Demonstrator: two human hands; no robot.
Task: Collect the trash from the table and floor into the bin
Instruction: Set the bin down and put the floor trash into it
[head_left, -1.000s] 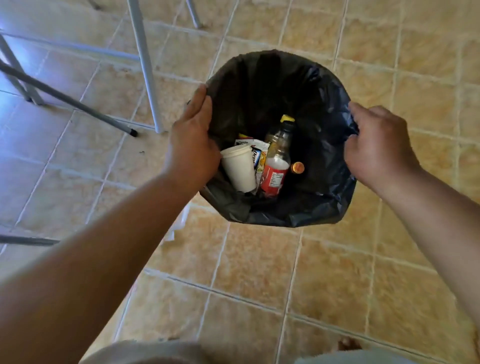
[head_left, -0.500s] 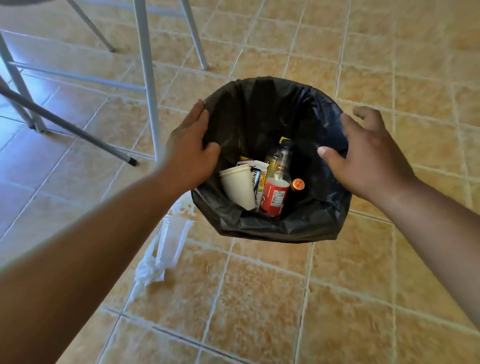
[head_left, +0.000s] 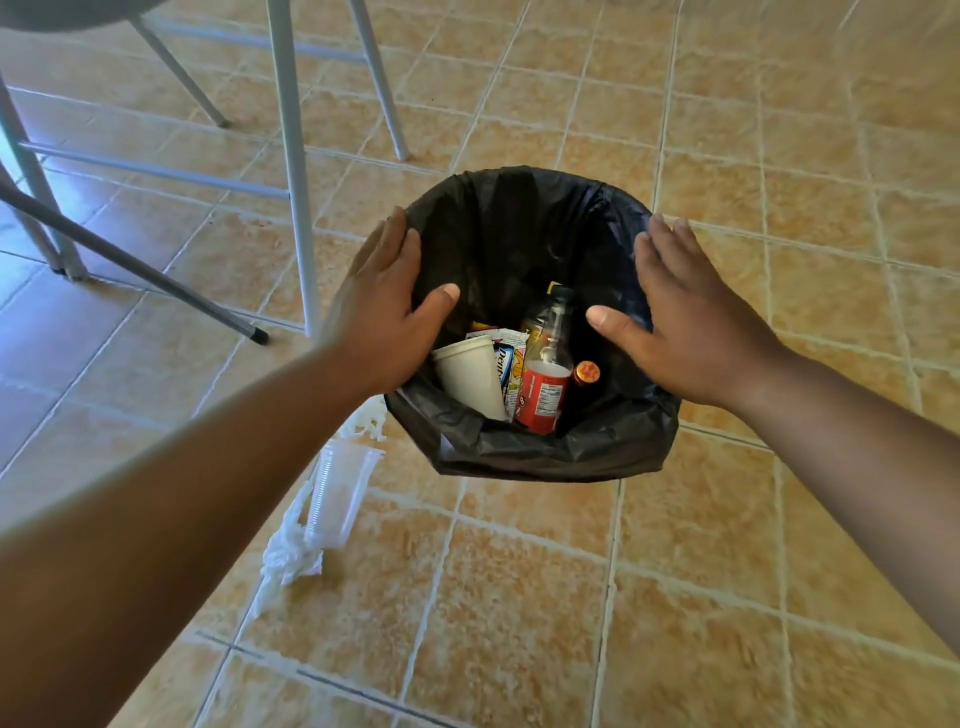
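A bin lined with a black bag (head_left: 545, 452) stands on the tiled floor. Inside it lie a white cup (head_left: 470, 382), a snack wrapper (head_left: 511, 358), a red-labelled bottle (head_left: 545, 384) and a small orange-capped bottle (head_left: 586, 373). My left hand (head_left: 387, 312) lies with straight fingers over the bin's left rim, thumb spread inward. My right hand (head_left: 685, 317) lies flat over the right rim, thumb pointing left. Neither hand grips anything. On the floor left of the bin lie a clear plastic cup (head_left: 340, 493) and crumpled white tissue (head_left: 291, 551).
Grey metal table legs (head_left: 293, 171) and a crossbar stand at the upper left. A dark slanting pole with a black tip (head_left: 257, 335) reaches the floor near my left forearm. Tan tiles stretch to the right and front.
Both hands have let go of the bag rim and spread flat over it. The view has pulled back, so the clear cup and tissue now show left of the bin.
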